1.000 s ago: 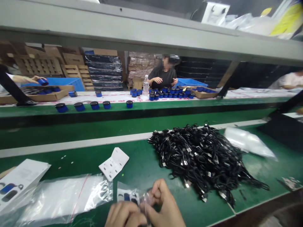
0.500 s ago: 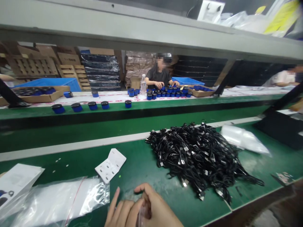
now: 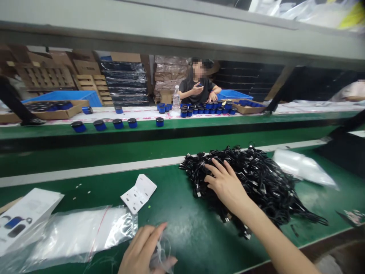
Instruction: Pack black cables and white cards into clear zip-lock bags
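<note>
My right hand (image 3: 225,182) reaches out over the near left side of a big pile of black cables (image 3: 256,182). Its fingers are spread and rest on the cables, gripping nothing that I can see. My left hand (image 3: 142,251) stays at the bottom edge, with thumb and fingers closed on a small clear plastic bag (image 3: 161,253) above the green table (image 3: 182,220).
A folded white card (image 3: 138,193) lies left of the pile. Clear bags (image 3: 76,232) and white leaflets (image 3: 25,213) lie at the left. Another clear bag (image 3: 302,167) lies right of the pile. Blue jars (image 3: 116,123) stand on the far conveyor, where a person (image 3: 198,87) sits.
My right hand let go of the small bag and moved up and right onto the cable pile. The left hand keeps the bag alone.
</note>
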The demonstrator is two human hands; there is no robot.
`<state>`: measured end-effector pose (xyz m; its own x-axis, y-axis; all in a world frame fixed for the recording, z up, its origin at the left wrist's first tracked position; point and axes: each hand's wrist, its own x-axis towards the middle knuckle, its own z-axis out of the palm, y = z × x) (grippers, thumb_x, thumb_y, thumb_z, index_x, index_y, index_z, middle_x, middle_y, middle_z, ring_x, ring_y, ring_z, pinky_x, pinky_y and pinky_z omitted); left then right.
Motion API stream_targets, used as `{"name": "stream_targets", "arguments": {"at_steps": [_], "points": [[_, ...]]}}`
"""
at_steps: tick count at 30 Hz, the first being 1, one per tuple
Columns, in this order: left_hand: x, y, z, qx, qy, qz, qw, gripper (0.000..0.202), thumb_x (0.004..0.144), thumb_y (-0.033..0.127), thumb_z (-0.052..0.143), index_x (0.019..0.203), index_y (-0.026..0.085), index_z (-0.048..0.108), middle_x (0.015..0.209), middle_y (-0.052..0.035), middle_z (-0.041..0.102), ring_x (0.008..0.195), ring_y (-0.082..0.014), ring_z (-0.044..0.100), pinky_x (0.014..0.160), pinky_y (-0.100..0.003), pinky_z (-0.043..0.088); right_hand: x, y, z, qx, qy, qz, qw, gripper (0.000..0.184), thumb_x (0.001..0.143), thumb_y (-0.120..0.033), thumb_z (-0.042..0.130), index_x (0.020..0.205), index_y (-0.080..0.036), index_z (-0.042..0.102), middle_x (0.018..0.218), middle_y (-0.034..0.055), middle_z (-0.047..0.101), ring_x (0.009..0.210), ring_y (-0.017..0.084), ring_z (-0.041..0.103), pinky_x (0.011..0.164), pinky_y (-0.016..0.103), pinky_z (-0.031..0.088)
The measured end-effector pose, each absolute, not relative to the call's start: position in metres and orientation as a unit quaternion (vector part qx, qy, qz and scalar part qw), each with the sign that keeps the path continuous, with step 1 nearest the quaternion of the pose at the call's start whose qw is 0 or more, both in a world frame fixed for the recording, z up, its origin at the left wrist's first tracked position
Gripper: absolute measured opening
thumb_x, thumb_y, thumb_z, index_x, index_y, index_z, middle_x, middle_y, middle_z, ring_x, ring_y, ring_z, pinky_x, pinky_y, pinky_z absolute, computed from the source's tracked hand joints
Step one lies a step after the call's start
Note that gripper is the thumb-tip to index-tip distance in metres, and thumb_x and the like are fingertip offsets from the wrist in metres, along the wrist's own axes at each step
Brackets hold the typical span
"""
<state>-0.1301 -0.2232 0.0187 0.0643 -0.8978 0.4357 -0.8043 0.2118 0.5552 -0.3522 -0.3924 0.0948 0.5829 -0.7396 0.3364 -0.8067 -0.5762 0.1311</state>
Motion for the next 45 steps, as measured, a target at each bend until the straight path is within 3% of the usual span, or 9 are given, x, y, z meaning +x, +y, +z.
{"name": "stream_targets", "arguments": {"at_steps": [2,4,8,18,26,32,37,41,45], "points": [[-0.129,-0.224,0.018,0.628,-0.671,-0.076,0.387,0.046,0.077,0.057,0.055,0.111,0.027,0.058,0.082,-0.0001,0.061,0.071,-0.0158,0.059,0.064,-0.023,0.048,-0.351,-0.384,0.097,0.884,-0.434,0.165,0.055,0.005,0.082,-0.014,0.059,0.082,-0.018,0.062,0.099,0.0063,0.067,0.105,0.027,0.056,0.099,0.049,0.032],[-0.128,-0.224,0.017,0.632,-0.663,-0.088,0.391,0.046,0.077,0.056,0.055,0.112,0.026,0.058,0.084,-0.0004,0.061,0.073,-0.0161,0.059,0.066,-0.023,0.048,-0.345,-0.362,0.101,0.869,-0.442,0.199,-0.094,0.01,0.09,-0.021,0.048,0.091,-0.019,0.058,0.083,0.0025,0.066,0.078,0.018,0.061,0.078,0.035,0.046],[-0.126,-0.225,0.016,0.643,-0.654,-0.098,0.387,0.048,0.076,0.055,0.057,0.115,0.027,0.056,0.087,-0.0011,0.06,0.078,-0.0179,0.059,0.07,-0.026,0.048,-0.325,-0.315,0.11,0.839,-0.371,0.156,-0.367,0.009,0.087,-0.024,0.051,0.083,-0.023,0.058,0.076,-0.0046,0.061,0.068,0.01,0.056,0.059,0.02,0.04],[-0.13,-0.228,0.008,0.589,-0.705,-0.07,0.389,0.051,0.084,0.049,0.047,0.129,0.026,0.041,0.089,-0.0032,0.057,0.082,-0.019,0.055,0.074,-0.029,0.047,-0.291,-0.302,0.097,0.786,-0.391,0.131,-0.46,0.008,0.071,-0.014,0.062,0.076,-0.02,0.06,0.068,-0.0051,0.059,0.064,0.01,0.054,0.057,0.017,0.036],[-0.128,-0.226,0.006,0.63,-0.675,-0.088,0.375,0.057,0.078,0.027,0.057,0.132,0.026,0.039,0.094,-0.0047,0.056,0.088,-0.0223,0.055,0.077,-0.033,0.047,-0.292,-0.299,0.093,0.696,-0.346,0.133,-0.615,0.028,0.079,-0.015,0.05,0.106,-0.021,0.054,0.078,-0.0009,0.064,0.072,0.013,0.062,0.067,0.023,0.048],[-0.133,-0.225,-0.004,0.611,-0.678,-0.086,0.401,0.06,0.078,0.022,0.055,0.135,0.026,0.035,0.092,-0.005,0.055,0.085,-0.0222,0.053,0.076,-0.034,0.045,-0.275,-0.292,0.079,0.731,-0.445,0.18,-0.486,0.007,0.066,-0.012,0.064,0.065,-0.018,0.06,0.056,-0.0047,0.059,0.05,0.009,0.05,0.048,0.019,0.035],[-0.134,-0.224,-0.006,0.616,-0.648,-0.107,0.435,0.066,0.078,0.015,0.049,0.139,0.028,0.027,0.092,-0.0041,0.053,0.085,-0.0203,0.053,0.076,-0.033,0.045,-0.274,-0.285,0.08,0.818,-0.306,0.167,-0.457,0.018,0.084,-0.016,0.05,0.083,-0.024,0.067,0.076,-0.0033,0.067,0.065,0.011,0.059,0.062,0.02,0.04],[-0.13,-0.223,-0.001,0.632,-0.615,-0.176,0.437,0.065,0.076,0.02,0.054,0.137,0.028,0.032,0.091,-0.0041,0.053,0.086,-0.0215,0.054,0.079,-0.036,0.046,-0.272,-0.286,0.076,0.82,-0.294,0.195,-0.452,0.006,0.073,-0.017,0.067,0.077,-0.023,0.067,0.09,-0.0017,0.066,0.075,0.013,0.062,0.067,0.02,0.043],[-0.115,-0.225,0.011,0.618,-0.552,-0.322,0.458,0.102,0.054,0.042,0.08,0.139,0.028,0.026,0.104,-0.0039,0.056,0.096,-0.0257,0.055,0.087,-0.04,0.045,-0.271,-0.293,0.077,0.836,-0.324,0.218,-0.386,0.009,0.081,-0.016,0.057,0.073,-0.019,0.061,0.08,0.0008,0.064,0.071,0.013,0.06,0.064,0.022,0.041]]}}
